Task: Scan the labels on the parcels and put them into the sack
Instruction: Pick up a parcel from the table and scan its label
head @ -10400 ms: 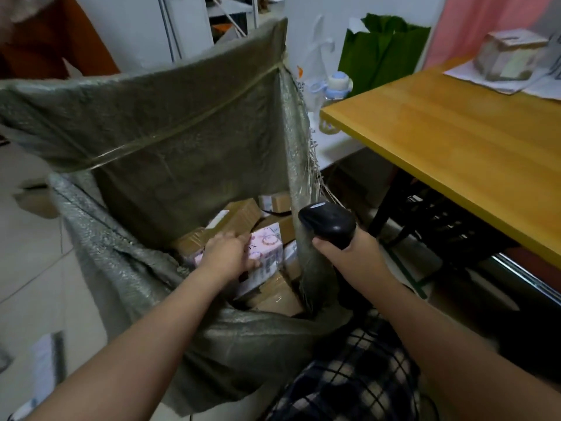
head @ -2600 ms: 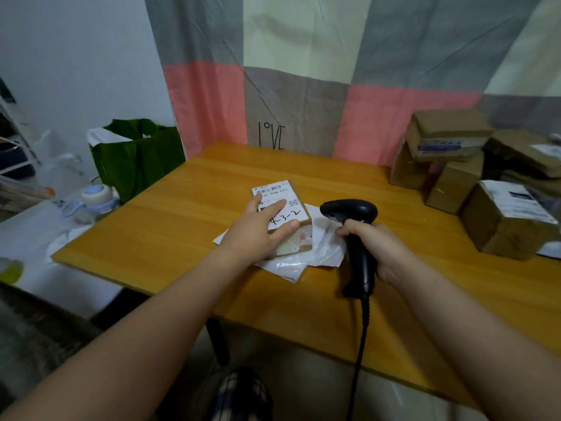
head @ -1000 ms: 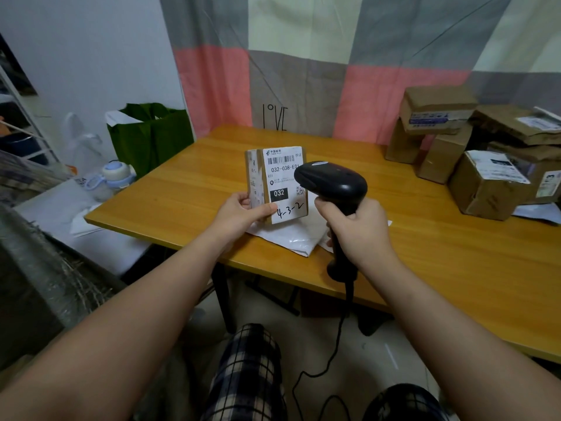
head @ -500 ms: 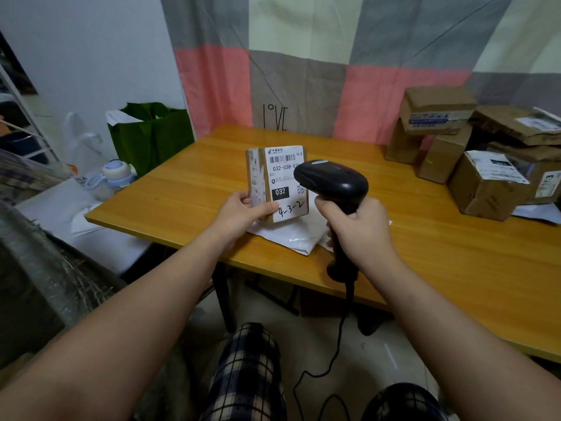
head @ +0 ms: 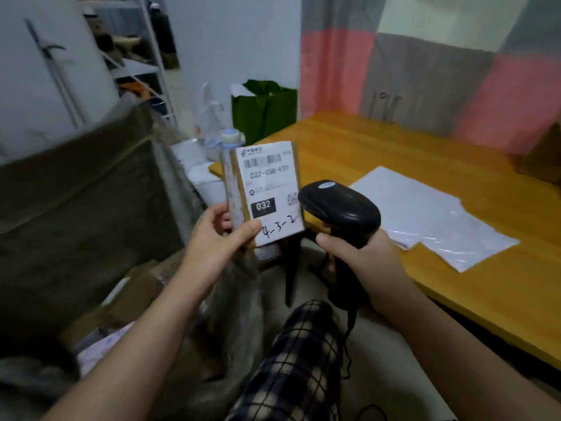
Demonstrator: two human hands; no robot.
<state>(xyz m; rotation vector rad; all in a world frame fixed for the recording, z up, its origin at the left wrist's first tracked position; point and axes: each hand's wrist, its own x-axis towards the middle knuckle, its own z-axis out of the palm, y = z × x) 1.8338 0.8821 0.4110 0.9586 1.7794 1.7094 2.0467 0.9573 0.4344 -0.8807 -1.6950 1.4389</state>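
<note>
Pinching the small parcel (head: 267, 189) by its lower corner at centre frame, beside the sack (head: 76, 208) at left, the left hand (head: 218, 235) suggests a light, stiff box best held by its edges, while the right hand (head: 361, 253) grips the scanner (head: 340, 205).

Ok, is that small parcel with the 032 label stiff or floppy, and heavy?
Probably stiff: the small cardboard parcel shows flat faces and straight edges. Likely light: the left hand holds it upright by its bottom corner alone.

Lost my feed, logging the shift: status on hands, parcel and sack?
Left hand grips small parcel, label facing camera. Right hand grips scanner beside it. Sack open at left; nothing visibly blocking.
</note>
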